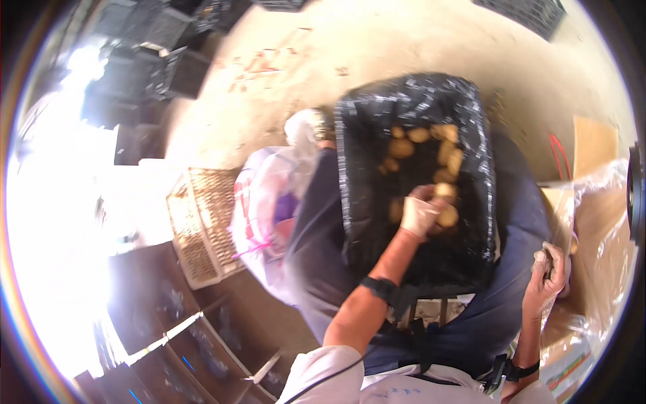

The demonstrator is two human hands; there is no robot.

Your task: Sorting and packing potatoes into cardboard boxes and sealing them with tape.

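My left hand (420, 212) reaches into a crate lined with shiny black plastic (363, 222), held between my knees. Its fingers are closed on a round tan potato (444, 193), and another potato (447, 216) lies right beside the fingertips. More potatoes (402, 148) are scattered along the far and right parts of the crate. To the right of the crate, my right hand (546, 275) is raised beside my knee, its fingers bent and a little apart. Nothing shows between them. The picture is somewhat blurred.
At the right stands a cardboard box (602, 236) with clear plastic over it. A woven basket (208, 222) and a whitish plastic bag (259, 236) sit left of my leg. Dark crates (182, 74) are stacked far left; another crate (528, 13) lies far right. Brown partitioned compartments (182, 337) fill the lower left.
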